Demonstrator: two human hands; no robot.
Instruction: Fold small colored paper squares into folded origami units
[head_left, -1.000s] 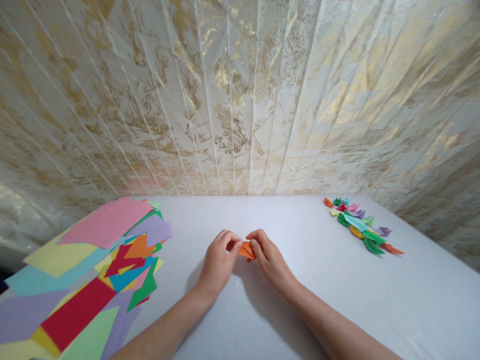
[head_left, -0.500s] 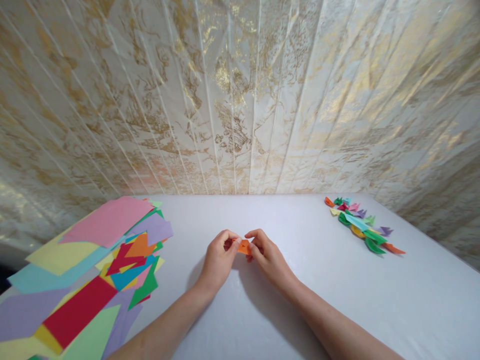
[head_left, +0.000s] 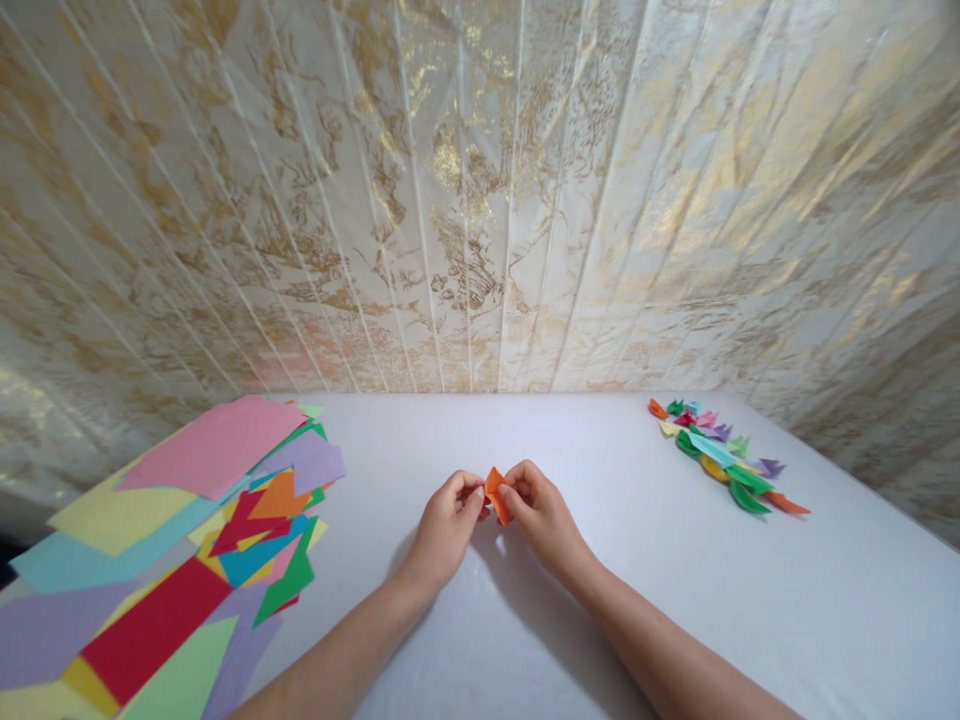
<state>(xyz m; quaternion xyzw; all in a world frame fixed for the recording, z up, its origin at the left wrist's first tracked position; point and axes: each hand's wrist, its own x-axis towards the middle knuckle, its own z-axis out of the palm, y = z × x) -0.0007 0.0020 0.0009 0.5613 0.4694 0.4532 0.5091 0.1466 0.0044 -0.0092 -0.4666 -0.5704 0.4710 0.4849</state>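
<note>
Folded orange paper (head_left: 494,492), one, small, creased, tapering to a point at top; located midway between the left and right edges of the white surface (head_left: 420,430), well in from the back edge.
Right hand (head_left: 534,508), bare: pinching the folded orange paper, thumb laid on its near face.
Left hand (head_left: 455,512), bare: thumb and forefinger drawn narrow, tips right at the left side of the same piece; whether they grip it cannot be told.
Paper sheets, assorted, overlapping along the left edge: pink sheet (head_left: 214,445) nearest the back left corner; light blue sheet (head_left: 105,562); red sheet (head_left: 157,628), oblong, toward the front; pale green sheet (head_left: 187,670) beside it.
Smaller paper pieces, heaped on the inner side of the sheets, among them an orange piece (head_left: 281,496) and a green piece (head_left: 291,578).
Folded paper shapes, many-coloured, grouped near the back right corner: light blue shape (head_left: 711,447), green shape (head_left: 748,499), orange shape (head_left: 787,503) closest to the right edge.
Backdrop (head_left: 465,200), white and gold, pleated, behind the back edge.
</note>
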